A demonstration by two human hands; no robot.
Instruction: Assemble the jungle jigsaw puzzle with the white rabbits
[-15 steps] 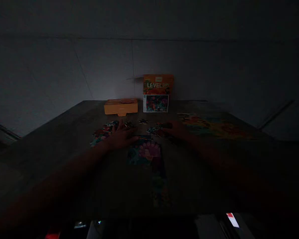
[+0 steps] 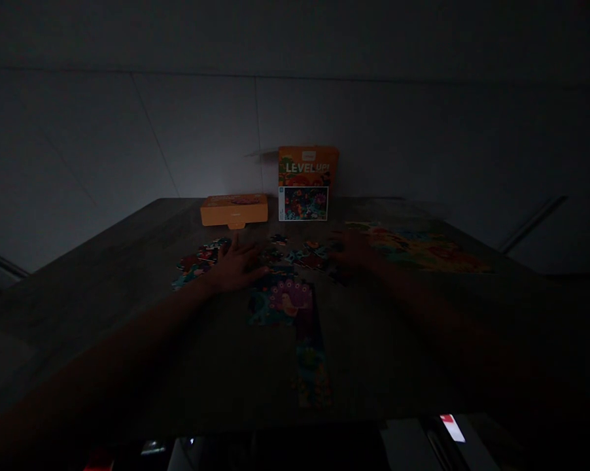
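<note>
My left hand (image 2: 237, 267) lies with its fingers spread, between a heap of loose jigsaw pieces (image 2: 191, 267) and the partly joined puzzle (image 2: 291, 297), which shows a purple peacock. A joined strip runs from the peacock part toward the near table edge. In the middle, more loose jigsaw pieces (image 2: 311, 255) lie in a cluster. My right hand (image 2: 351, 252) is at the right side of that cluster; its fingers are too dark to make out, and so is anything in them.
A lidded orange box (image 2: 234, 210) and an upright "LEVEL UP!" box (image 2: 309, 167) with a picture card (image 2: 305, 204) stand at the back. At right lies another colourful puzzle picture (image 2: 422, 248). The dim table (image 2: 103, 275) meets a wall behind.
My right hand has shifted slightly right, away from the middle pieces. My left hand stays spread in about the same spot. The whole view has moved a little.
</note>
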